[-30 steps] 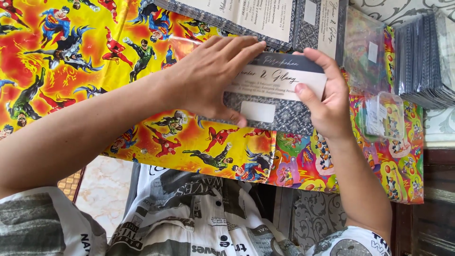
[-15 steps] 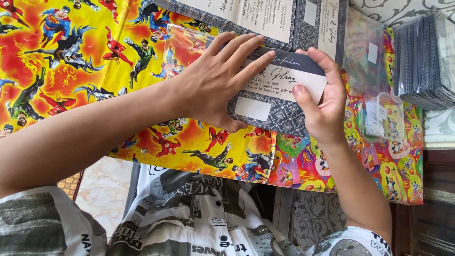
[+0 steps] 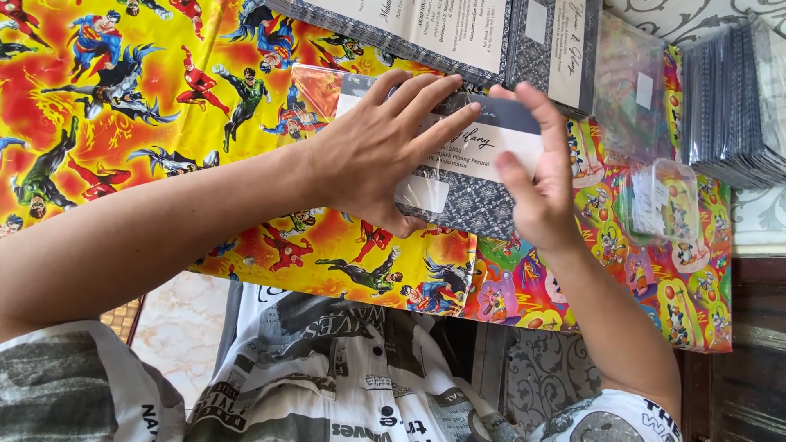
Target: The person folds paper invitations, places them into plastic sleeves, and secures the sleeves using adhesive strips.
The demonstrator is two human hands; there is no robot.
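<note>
A dark patterned invitation card (image 3: 468, 211) with a white label band lies on the colourful cartoon-print tablecloth (image 3: 123, 123). Its left end sits inside a clear plastic sleeve (image 3: 318, 87). My left hand (image 3: 381, 151) lies flat over card and sleeve, fingers stretched right and thumb hooked at the card's lower edge. My right hand (image 3: 536, 180) grips the card's right end, thumb on top and fingers round the end, slightly blurred.
A stack of similar cards (image 3: 458, 33) lies along the far edge. To the right are a pile of clear sleeves (image 3: 634, 90), a small clear box of labels (image 3: 665, 203) and a thick stack of dark packed cards (image 3: 729, 98). The table's near edge is at my lap.
The card has slid left, deeper into the clear sleeve, with my right hand following it. My left hand has shifted slightly up and left while staying flat on the card.
</note>
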